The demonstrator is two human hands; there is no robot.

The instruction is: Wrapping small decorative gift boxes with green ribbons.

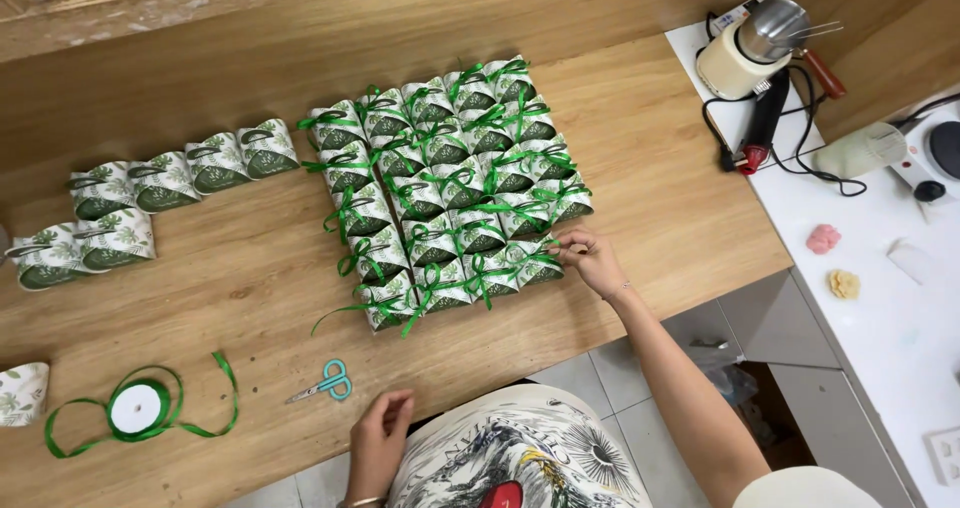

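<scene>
Several small white-and-green leaf-print gift boxes tied with green ribbon (450,188) stand packed in a block on the wooden table (620,138). My right hand (588,258) touches the ribbon of the box at the block's near right corner (535,263), fingers pinched at it. Near the table's front edge my left hand (380,438) rests with fingers loosely curled and nothing in it. A small pair of teal-handled scissors (325,382) lies just left of that hand.
A spool of green ribbon (138,408) with loose tail lies at the front left. Untied leaf-print boxes (180,180) sit in rows at the left. A white side counter (880,298) at right holds a glue gun, cables and a cup-shaped appliance.
</scene>
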